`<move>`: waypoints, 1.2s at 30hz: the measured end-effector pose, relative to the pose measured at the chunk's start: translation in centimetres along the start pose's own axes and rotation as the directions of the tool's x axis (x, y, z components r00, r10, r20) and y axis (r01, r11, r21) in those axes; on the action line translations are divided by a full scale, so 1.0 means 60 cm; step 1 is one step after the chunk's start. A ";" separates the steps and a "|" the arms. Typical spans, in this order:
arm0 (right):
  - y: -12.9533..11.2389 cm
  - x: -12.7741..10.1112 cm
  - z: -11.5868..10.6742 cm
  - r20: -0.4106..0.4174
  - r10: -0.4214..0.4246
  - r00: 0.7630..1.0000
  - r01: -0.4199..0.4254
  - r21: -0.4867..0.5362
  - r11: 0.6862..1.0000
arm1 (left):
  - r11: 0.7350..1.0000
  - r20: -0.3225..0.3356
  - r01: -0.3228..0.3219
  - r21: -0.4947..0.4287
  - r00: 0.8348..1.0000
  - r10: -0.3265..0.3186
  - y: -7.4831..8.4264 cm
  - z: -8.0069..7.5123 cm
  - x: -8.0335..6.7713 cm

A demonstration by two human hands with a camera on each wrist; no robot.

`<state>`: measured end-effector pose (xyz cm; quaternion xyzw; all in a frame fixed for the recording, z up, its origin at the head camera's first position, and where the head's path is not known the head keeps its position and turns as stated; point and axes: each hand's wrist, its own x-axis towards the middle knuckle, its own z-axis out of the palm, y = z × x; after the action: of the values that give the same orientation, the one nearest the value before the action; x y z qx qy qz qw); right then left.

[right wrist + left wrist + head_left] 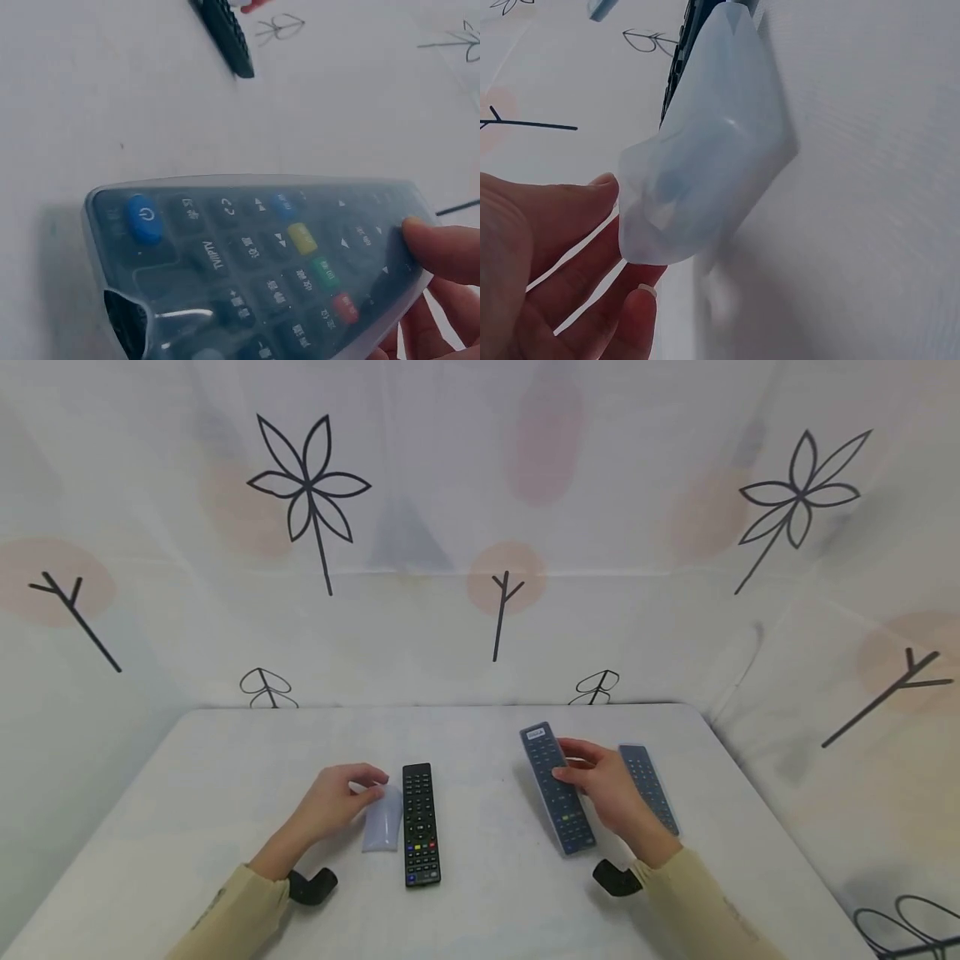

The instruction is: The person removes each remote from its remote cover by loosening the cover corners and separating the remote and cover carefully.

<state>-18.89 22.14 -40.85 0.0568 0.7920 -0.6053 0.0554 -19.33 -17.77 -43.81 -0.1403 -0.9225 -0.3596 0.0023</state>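
A translucent soft sleeve (pixel 712 142), like a remote control cover, has its open end between the thumb and fingers of my left hand (pixel 341 797). In the left wrist view, the thumb tip touches its edge and the fingers lie behind it. Just right of the sleeve, a bare black remote control (pixel 421 827) lies on the table, buttons up. My right hand (pixel 603 781) grips a second remote control (pixel 255 262) inside a clear cover, raised and tilted above the table. The thumb is on its button face; the other fingers are partly hidden behind it.
Another covered remote control (pixel 649 789) lies on the white table (pixel 495 910), right of my right hand. Behind the table hangs a pale cloth (pixel 420 635) with drawn leaves and twigs. Black wrist pieces (pixel 312 887) jut out below both sleeves.
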 end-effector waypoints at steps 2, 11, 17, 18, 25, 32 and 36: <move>-0.002 -0.005 0.005 -0.001 -0.006 1.000 0.006 0.010 1.000 | 1.000 0.002 -0.006 -0.001 1.000 0.006 0.000 0.000 0.001; -0.018 -0.027 0.034 0.015 -0.009 1.000 0.008 0.093 0.996 | 1.000 -0.023 -0.009 -0.029 1.000 0.009 0.016 0.003 -0.001; -0.025 -0.042 0.055 0.057 -0.050 0.997 0.042 0.134 0.990 | 0.995 -0.033 -0.072 -0.071 0.997 0.069 0.044 0.009 -0.003; -0.026 -0.044 0.059 0.066 -0.058 0.996 0.048 0.145 0.988 | 0.993 -0.034 -0.083 -0.080 0.996 0.081 0.049 0.010 -0.003; -0.035 -0.061 0.082 0.092 -0.104 0.990 0.087 0.171 0.981 | 0.970 -0.031 -0.159 -0.182 0.987 0.156 0.088 0.015 -0.007; -0.042 -0.075 0.109 0.107 -0.163 0.981 0.147 0.147 0.978 | 0.917 -0.035 -0.195 -0.348 0.980 0.195 0.129 0.038 -0.007; -0.045 -0.080 0.121 0.141 -0.199 0.970 0.181 0.131 0.975 | 0.883 -0.033 -0.154 -0.444 0.987 0.156 0.148 0.051 -0.003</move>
<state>-14.44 14.29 -39.44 -0.0628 0.7504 -0.6557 0.0544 -16.55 -9.57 -40.22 -0.2111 -0.8017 -0.5591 -0.0029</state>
